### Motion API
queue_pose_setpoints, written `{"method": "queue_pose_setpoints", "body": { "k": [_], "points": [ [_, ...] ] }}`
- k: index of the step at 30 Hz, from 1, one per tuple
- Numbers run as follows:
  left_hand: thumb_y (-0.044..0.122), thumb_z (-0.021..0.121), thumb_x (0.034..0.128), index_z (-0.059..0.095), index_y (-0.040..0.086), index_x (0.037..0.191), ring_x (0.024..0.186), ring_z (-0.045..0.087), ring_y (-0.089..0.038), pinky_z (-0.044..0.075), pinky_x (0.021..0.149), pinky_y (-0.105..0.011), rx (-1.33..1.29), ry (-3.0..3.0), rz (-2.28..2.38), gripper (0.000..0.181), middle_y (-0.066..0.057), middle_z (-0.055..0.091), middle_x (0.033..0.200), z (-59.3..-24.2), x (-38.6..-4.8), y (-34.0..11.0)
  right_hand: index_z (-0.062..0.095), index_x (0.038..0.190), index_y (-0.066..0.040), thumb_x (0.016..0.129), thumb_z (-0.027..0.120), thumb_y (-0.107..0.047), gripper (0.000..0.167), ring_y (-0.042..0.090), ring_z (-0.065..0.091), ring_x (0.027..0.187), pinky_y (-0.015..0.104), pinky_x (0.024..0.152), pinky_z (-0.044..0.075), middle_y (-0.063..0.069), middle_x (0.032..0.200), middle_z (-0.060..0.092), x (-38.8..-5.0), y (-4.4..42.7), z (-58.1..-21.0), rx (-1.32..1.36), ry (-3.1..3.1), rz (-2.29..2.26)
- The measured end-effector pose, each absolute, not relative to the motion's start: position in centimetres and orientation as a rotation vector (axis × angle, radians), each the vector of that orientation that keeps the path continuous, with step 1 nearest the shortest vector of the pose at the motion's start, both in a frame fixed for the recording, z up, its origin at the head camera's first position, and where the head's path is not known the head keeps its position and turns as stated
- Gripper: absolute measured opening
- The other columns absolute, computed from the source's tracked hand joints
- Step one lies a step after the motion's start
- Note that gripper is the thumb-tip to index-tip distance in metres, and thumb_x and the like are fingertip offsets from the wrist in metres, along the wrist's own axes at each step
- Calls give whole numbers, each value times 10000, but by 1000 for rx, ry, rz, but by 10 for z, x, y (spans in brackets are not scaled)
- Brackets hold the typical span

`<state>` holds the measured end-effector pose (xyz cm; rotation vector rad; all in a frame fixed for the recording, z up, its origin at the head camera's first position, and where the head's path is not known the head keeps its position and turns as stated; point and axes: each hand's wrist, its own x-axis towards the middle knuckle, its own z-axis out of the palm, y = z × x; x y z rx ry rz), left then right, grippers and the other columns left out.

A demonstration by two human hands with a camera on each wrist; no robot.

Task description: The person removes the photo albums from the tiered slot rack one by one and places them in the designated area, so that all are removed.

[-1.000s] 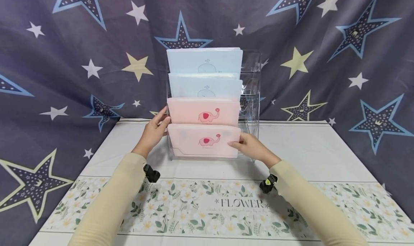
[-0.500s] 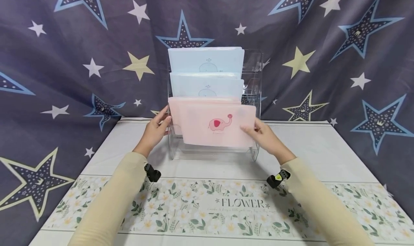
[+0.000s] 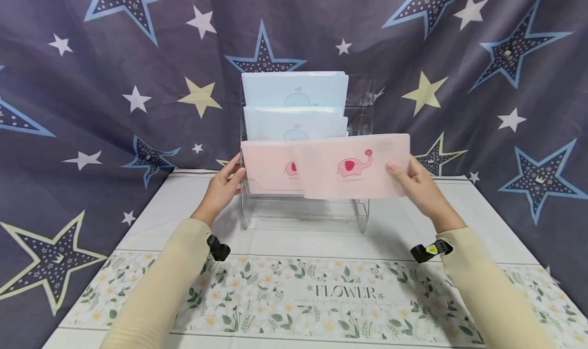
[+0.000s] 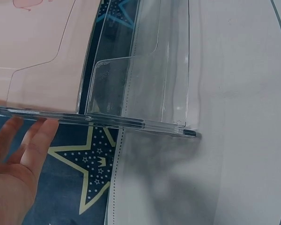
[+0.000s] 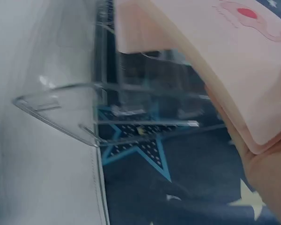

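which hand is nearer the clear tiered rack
The left. The left hand grips the clear tiered rack at its left side; the right hand is out beyond its right side, holding a pink elephant-print notebook.

The pink booklet is wide and low, with rounded corners and a thick pale edge (the right wrist view shows that edge best). Its front carries a pink elephant with a red ear, trunk raised to a red ball. The right hand pinches its right end, thumb on the front; it hangs above the bench, its right side slightly higher, its left end overlapping the second pink booklet in the clear rack. That rack is see-through and tiered, standing upright on the bench, its left side held by the left hand.
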<state>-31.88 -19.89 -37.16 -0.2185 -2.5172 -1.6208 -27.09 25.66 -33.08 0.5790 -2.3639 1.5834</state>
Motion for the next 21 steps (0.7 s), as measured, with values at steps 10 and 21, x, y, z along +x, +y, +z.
{"method": "queue_pose_setpoints", "body": {
  "k": [10,21],
  "points": [
    [426,473,1060,275,392,1587,1310,510,-390,572,953,-465,-218,-2536,-1593,564,-150,425,1529,-373,-321,-200,484,1432,-174,1060,535,-273,388,24,655,872,167,663,591,-156,1049,636,-262,304,-324,367,-2295,1438],
    [380,488,1070,285,342,1594,1278,538,-386,555,969,-506,-253,-2519,-1597,564,-162,463,1487,-372,-319,-198,544,1298,-170,1045,534,-78,269,89,709,788,221,604,618,-12,999,702,-259,375,-344,390,-1776,2158]
  ]
}}
